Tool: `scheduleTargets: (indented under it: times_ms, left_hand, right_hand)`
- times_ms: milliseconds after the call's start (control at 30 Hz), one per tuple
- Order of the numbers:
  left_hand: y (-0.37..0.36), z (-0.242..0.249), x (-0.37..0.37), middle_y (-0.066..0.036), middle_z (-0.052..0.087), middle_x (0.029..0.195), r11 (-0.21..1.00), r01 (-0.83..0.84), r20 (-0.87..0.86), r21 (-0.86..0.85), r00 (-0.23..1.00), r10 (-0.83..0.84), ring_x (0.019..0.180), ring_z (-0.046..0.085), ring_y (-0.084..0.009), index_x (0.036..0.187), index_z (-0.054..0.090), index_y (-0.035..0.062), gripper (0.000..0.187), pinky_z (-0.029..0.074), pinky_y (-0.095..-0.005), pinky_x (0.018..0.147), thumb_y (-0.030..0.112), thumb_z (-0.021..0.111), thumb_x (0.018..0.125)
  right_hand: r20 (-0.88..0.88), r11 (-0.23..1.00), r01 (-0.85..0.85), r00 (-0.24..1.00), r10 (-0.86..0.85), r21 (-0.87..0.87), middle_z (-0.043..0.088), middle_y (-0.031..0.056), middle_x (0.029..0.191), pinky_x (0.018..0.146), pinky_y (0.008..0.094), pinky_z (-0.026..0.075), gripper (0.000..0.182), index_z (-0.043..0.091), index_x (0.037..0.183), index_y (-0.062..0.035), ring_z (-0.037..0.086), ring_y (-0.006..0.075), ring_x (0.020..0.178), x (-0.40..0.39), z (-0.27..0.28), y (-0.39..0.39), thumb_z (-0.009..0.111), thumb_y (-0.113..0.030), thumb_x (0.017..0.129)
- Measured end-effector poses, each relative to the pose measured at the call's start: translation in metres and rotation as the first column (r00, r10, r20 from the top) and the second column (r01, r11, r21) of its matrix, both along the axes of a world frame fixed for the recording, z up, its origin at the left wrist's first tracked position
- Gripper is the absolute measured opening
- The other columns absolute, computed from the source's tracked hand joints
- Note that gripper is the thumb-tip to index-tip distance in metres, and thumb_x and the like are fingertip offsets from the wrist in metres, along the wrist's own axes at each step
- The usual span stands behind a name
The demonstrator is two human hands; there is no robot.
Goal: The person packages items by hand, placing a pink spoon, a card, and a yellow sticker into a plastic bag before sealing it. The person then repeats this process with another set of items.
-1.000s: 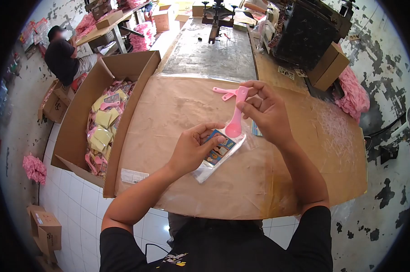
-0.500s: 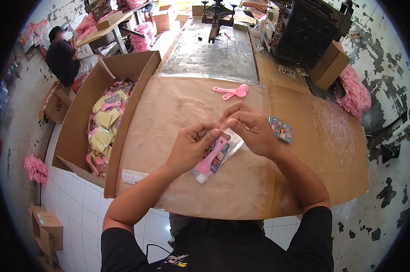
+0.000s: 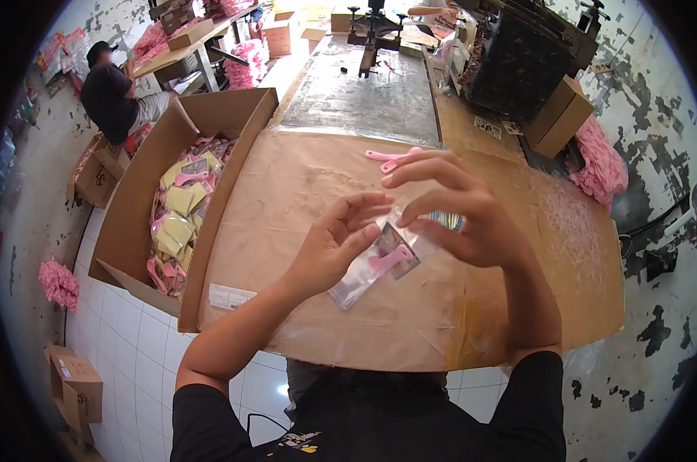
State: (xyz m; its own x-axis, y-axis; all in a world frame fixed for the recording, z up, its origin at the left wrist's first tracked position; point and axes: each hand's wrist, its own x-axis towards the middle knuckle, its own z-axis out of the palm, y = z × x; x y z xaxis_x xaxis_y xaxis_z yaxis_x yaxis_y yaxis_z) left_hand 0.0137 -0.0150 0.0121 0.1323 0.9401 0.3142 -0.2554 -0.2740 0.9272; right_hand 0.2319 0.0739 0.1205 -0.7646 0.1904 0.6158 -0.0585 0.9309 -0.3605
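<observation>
A clear plastic packet (image 3: 352, 286) lies between my hands, with a pink spoon (image 3: 391, 262) and a dark printed card (image 3: 404, 266) in or on it. My left hand (image 3: 334, 242) is at the packet's left, fingers apart, thumb tip close to the card. On the right, my right hand (image 3: 460, 212) has its fingers spread and curved above the packet's upper end, with clear film by the fingertips. Beyond it, pink spoons (image 3: 387, 158) are partly covered by its fingers. A stack of cards (image 3: 447, 220) shows beneath that hand.
A long cardboard box (image 3: 233, 165) with filled packets (image 3: 180, 200) stands at the left of the cardboard-covered table (image 3: 287, 192). A metal plate and clamp (image 3: 370, 38) are at the back. Black machinery (image 3: 518, 65) and a carton stand back right. A person (image 3: 110, 96) sits far left.
Both hands have loosened from the packet's top and spread their fingers. The right hand has moved right, over the card stack. The spoon and card in the packet now lie at a different angle.
</observation>
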Motion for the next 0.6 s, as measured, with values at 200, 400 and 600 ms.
scheduleTargets:
  times_ms: [200,400,600]
  left_hand:
    - [-0.009,0.016,0.001,-0.016,0.063,0.142,0.937,-0.082,-0.412,0.34,0.882,0.227,0.132,0.061,-0.0246,0.144,0.057,0.0002,0.055,0.047,-0.0397,0.112,0.0,0.063,0.089]
    - [-0.011,0.016,0.016,-0.015,0.075,0.121,0.917,-0.184,-0.347,0.353,0.885,0.311,0.114,0.073,-0.0244,0.139,0.06,-0.0009,0.042,0.056,-0.0354,0.099,0.006,0.069,0.098]
    - [-0.016,0.021,0.013,-0.013,0.079,0.103,0.989,-0.142,-0.199,0.027,0.969,0.145,0.097,0.074,-0.0109,0.135,0.062,-0.004,0.034,0.059,-0.027,0.084,0.007,0.066,0.103]
  right_hand:
    - [0.151,0.91,0.251,0.938,-0.313,0.329,0.071,0.0084,0.098,0.089,0.0411,0.052,0.015,0.075,0.103,-0.0066,0.069,0.0274,0.098,0.01,0.027,-0.023,0.076,-0.009,0.089]
    - [0.071,0.972,0.223,0.971,-0.228,0.079,0.068,0.0093,0.088,0.073,0.038,0.054,0.018,0.077,0.107,-0.0046,0.067,0.0252,0.08,0.007,0.013,-0.024,0.077,-0.005,0.089]
    - [-0.077,0.927,0.339,0.941,-0.33,0.163,0.069,0.0084,0.099,0.081,0.0392,0.052,0.018,0.073,0.105,-0.006,0.068,0.0268,0.094,0.0,0.003,-0.024,0.078,-0.006,0.087]
